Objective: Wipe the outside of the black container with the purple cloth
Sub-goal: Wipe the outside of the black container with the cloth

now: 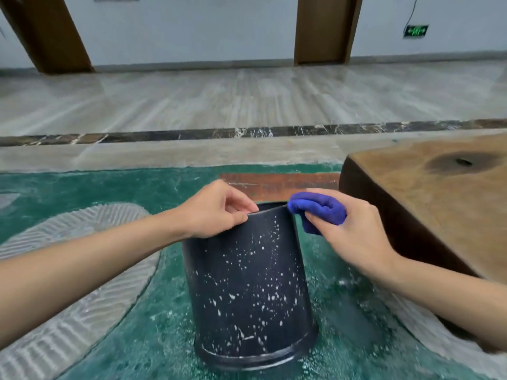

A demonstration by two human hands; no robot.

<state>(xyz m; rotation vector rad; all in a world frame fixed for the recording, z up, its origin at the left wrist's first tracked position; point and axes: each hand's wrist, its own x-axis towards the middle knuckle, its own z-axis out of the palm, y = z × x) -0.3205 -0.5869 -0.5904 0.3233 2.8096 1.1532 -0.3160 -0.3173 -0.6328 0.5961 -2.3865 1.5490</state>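
Rim of black container (247,292) is pinched by left hand (211,212); purple cloth (318,212), bunched in right hand (354,234) fingers, held beside rim. Container could be tipped if pinch slips.

You'll find one sign only: a green exit sign (415,31) on the far wall at two o'clock, its characters too blurred to read.

Green patterned carpet (115,319), wooden table (439,204), glossy marble floor (219,100), pale wall (192,28), brown door frames (323,28)
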